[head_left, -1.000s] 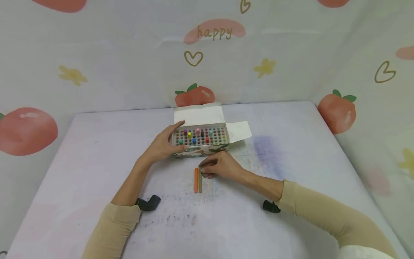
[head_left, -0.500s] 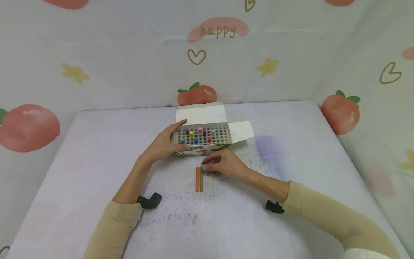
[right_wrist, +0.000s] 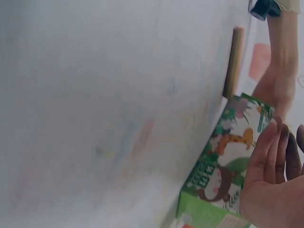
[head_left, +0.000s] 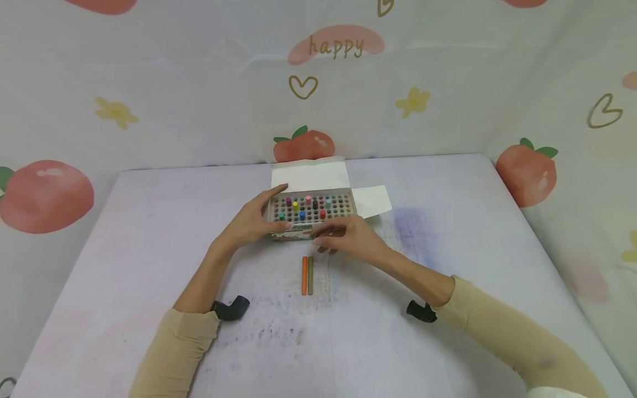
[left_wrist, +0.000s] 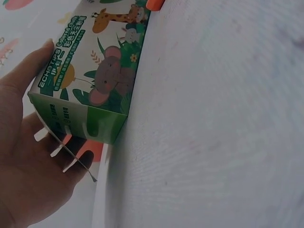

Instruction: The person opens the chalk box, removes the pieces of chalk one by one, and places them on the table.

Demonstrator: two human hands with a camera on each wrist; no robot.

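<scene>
Your left hand (head_left: 250, 219) holds the left end of the printed box (head_left: 293, 235), its grip wide: thumb on the front wall, index finger at the back. The left wrist view alone shows the green left end face (left_wrist: 102, 124) close up, other fingers beyond it. The head view alone shows the inside: a holed tray (head_left: 340, 205) bearing eight coloured sticks (head_left: 302, 215), the white lid (head_left: 311, 174) open behind, a white side flap (head_left: 372, 201) out to the right. Before the box, on the worktop (head_left: 199, 193), the orange stick (head_left: 304, 275) and, to its right, the olive stick (head_left: 311, 275) lie side by side. Your left wrist view catches only an orange end at its top edge; the right wrist view puts the olive stick in front, the orange mostly hidden. Next, your right hand (head_left: 350, 237) hangs at the box front, its grip narrow, thumb and fingertips slightly apart; you cannot tell whether it touches the box. Only the right wrist view shows the pale green right end face (right_wrist: 204, 210).
</scene>
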